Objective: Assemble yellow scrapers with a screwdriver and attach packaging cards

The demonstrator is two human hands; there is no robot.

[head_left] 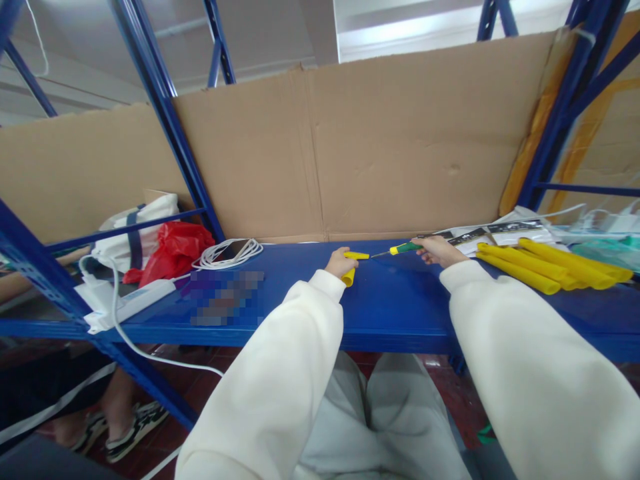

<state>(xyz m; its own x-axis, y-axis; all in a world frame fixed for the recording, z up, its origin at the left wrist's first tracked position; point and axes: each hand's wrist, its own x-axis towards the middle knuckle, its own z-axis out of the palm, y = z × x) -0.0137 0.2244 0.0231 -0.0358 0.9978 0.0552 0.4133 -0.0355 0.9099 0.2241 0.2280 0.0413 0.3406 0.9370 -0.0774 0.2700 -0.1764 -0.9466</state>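
Note:
My left hand [341, 263] is closed round a yellow plastic piece [349, 277], whose ends stick out past the fingers; its full shape is hidden. In my right hand [436, 251] is a screwdriver [404, 249] with a green and yellow handle, gripped at the handle's end. Its thin shaft points left, and the tip is at or very close to the yellow piece; contact cannot be made out. Both hands are over the blue shelf [400, 300]. Several yellow tubes [550, 267] lie to the right of my right hand.
Behind the shelf stands a cardboard panel [380, 147]. Black-and-white packets [520, 233] lie back right. On the left are a coiled white cable [230, 253], a red plastic bag [180, 247] and a white power strip [135, 303]. Another person's legs [120, 407] show lower left.

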